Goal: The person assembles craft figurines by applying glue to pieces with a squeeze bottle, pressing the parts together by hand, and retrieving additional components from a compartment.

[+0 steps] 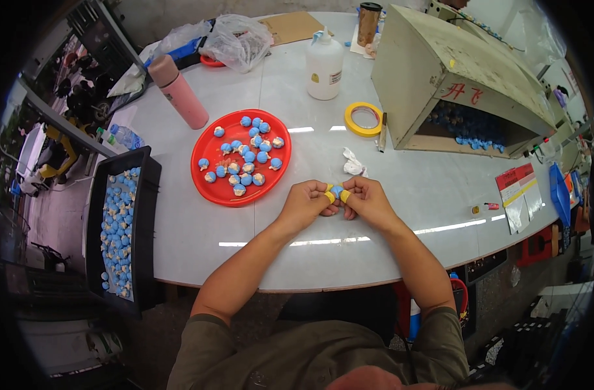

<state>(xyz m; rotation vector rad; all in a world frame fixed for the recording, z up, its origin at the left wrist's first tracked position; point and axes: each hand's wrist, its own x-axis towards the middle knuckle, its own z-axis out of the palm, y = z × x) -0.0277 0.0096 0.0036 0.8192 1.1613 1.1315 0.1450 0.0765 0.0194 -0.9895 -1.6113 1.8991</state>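
Between the fingertips of both hands, over the pale table, is a small blue ball-shaped piece [336, 191]. My left hand [308, 201] pinches it from the left and my right hand [367, 199] from the right. Yellow wraps cover both thumbs. Much of the piece is hidden by the fingers. Left of my hands, a round red tray [199, 185] holds several blue and cream balls of like size, spread loosely. A crumpled white tissue [353, 162] lies just beyond my right hand.
A black bin [152, 227] full of similar balls stands at the left edge. Behind are a pink bottle [180, 93], a white squeeze bottle [325, 68] and a yellow tape roll [363, 119]. A beige open-fronted box [433, 71] containing blue pieces occupies the back right.
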